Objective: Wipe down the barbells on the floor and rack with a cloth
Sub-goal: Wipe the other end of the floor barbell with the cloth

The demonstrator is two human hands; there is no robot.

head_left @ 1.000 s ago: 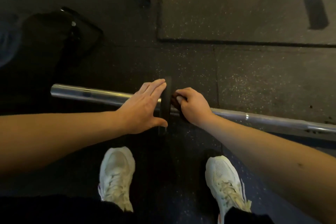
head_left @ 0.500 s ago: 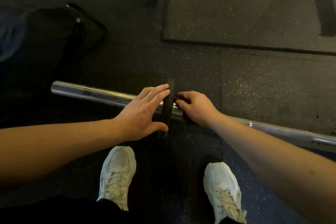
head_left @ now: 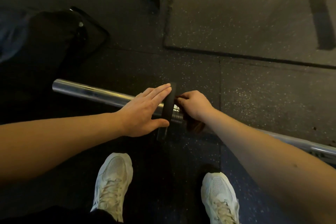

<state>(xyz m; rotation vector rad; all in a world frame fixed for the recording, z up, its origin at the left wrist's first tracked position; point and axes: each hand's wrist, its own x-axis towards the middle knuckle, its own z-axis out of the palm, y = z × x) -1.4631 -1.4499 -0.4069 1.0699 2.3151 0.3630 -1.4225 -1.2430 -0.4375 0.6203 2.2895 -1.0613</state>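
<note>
Dark speckled rubber floor (head_left: 254,96) fills the view, with a black bag (head_left: 60,31) at upper left. The barbell (head_left: 91,92) lies on it just ahead of the person's feet, its long axis running left to right. The left hand (head_left: 145,111) rests flat, fingers straight, against the bar's black collar (head_left: 168,103). Just right of the collar, the right hand (head_left: 194,105) curls round a dark cloth (head_left: 195,126) on the shaft. The next wipe probably runs rightward along the shaft, on the right hand's side.
</note>
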